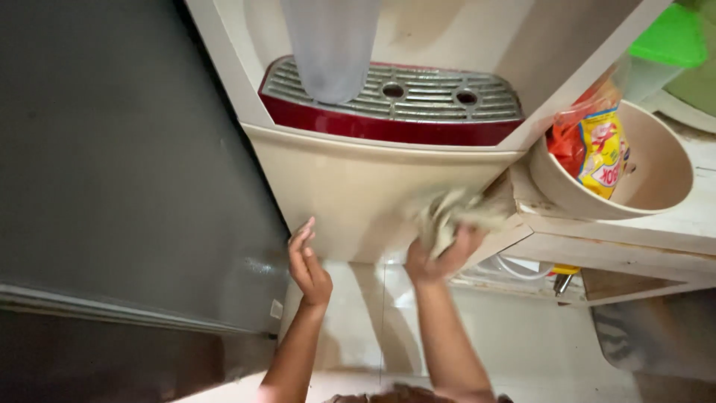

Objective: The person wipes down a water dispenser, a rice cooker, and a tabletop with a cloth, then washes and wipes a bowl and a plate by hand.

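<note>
Seen from above, the right hand [440, 257] grips a crumpled, pale greenish cloth [447, 213], fingers curled round its lower part, and presses it against the cream front panel of the water dispenser [350, 186], close to the panel's right edge. The cloth is bunched into a loose wad whose long axis runs from about 7 o'clock, where the hand clasps it, up toward 1 o'clock, its free end pointing at the corner where the dispenser meets the white shelf [671, 224]; it looks blurred. The left hand [307, 261] is at 9 o'clock from the right one, holding nothing, fingers straight and pressed together, the fingertips pointing to 12 o'clock and lying at the panel's lower left edge beside the dark grey appliance wall [127, 164]. At 12 o'clock from the cloth sits the dispenser's red drip tray [388, 127] with its silver grille, and a frosted cylinder [328, 45] hangs over the tray's left part. At 2 o'clock from the cloth a beige bowl [656, 186] rests on the shelf, holding a red and yellow packet [597, 145]. A green-lidded container [667, 37] stands at the far upper right.
</note>
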